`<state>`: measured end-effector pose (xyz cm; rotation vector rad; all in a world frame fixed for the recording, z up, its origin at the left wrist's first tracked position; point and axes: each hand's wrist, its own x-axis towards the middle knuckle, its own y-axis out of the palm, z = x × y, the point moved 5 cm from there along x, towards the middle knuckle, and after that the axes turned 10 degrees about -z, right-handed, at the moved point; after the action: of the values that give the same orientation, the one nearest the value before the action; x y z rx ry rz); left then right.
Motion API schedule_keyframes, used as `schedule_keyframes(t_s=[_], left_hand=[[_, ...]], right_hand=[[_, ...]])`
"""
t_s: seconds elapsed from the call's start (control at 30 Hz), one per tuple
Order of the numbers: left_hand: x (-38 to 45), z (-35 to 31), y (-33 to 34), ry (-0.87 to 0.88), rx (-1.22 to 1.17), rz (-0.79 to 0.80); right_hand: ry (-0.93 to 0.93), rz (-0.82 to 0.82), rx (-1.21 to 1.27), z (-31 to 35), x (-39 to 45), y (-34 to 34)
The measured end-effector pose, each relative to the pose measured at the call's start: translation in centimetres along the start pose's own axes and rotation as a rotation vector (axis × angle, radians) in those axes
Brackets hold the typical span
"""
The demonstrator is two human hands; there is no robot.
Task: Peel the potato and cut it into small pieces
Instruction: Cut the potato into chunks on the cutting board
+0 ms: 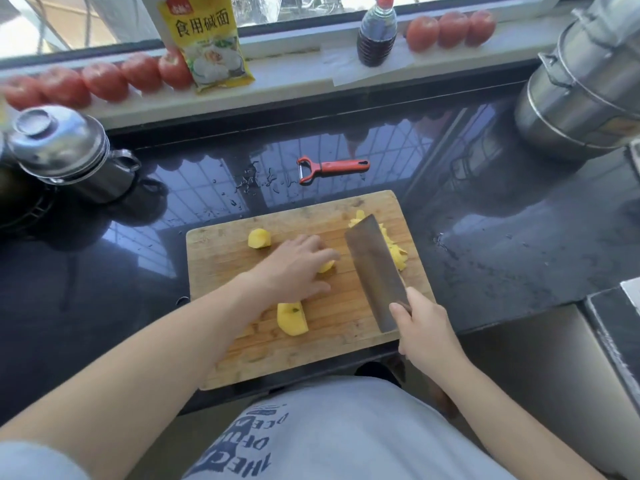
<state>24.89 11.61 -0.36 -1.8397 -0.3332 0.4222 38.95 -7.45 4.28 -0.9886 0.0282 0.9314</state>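
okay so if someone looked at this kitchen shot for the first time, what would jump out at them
Probably the cleaver in the right hand, over the cutting board beside yellow potato slices. The left hand rests on a potato piece mid-board. Behind, a red peeler lies on the dark counter, and tomatoes line the windowsill.

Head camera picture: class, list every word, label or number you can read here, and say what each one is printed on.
"食用碱面": large dark characters on the yellow packet leaning on the windowsill.
Small red brand mark at the top of that packet: too small to read.
Dark lettering on the person's grey shirt: seen upside down and cut off; "OF" is legible, the rest cannot be read with certainty.
Dark sauce bottle: no readable label.
Red peeler: no text visible.
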Motion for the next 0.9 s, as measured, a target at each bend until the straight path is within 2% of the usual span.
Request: schedule_keyframes(t_s=[0.1,0.2,0.27,0.33,0.4,0.47,0.53,0.6,0.63,0.7,0.8,0.87,0.9], left_hand=[[1.3,-0.8,0.5,0.1,0.063,-0.044],[0.6,2.3,-0.2,0.031,0.112,-0.147],[-0.5,4.5,-0.7,0.005,0.131,-0.154],[-1.5,5.1,-1.2,0.018,0.129,-0.136],[-2.4,4.0,-2.0,0.001,0.11,-0.192],[-4.2,2.2,-3.2,-0.179,-0.015,-0.336],[-7.4,0.7,-3.8,-0.551,-0.184,-0.432],[-10.5,-1.1,-2.2,-0.937,-0.322,-0.33],[-11.4,-2.2,-1.0,-1.032,-0.373,-0.254],[-11.8,-4.2,1.1,-1.039,-0.401,-0.187],[-11.1,-5.0,2.7,-0.944,-0.359,-0.289],[-10.5,-4.3,3.2,-0.808,-0.403,-0.345],[-10.3,-3.6,3.4,-0.721,-0.452,-0.324]], right_hand=[[0.0,-0.023,0.014,0.1,0.2,-0.7],[-0.012,-0.024,0.015,0.2,0.4,-1.1],[-0.025,-0.022,0.015,0.3,0.4,-1.0],[-0.031,-0.009,0.012,0.4,0.3,-0.6],[-0.039,0.005,-0.018,0.2,0.3,-0.2],[-0.048,0.03,-0.04,-0.1,0.3,0.0],[-0.052,0.055,-0.051,-0.2,0.3,0.2],[-0.043,0.064,-0.053,-0.3,0.3,0.3],[-0.037,0.064,-0.051,-0.4,0.4,0.5],[-0.029,0.075,-0.049,-0.2,0.5,0.7],[-0.057,0.107,-0.057,0.2,0.7,1.0],[-0.077,0.128,-0.076,0.5,0.7,1.0],[-0.09,0.132,-0.095,0.6,0.7,0.9]])
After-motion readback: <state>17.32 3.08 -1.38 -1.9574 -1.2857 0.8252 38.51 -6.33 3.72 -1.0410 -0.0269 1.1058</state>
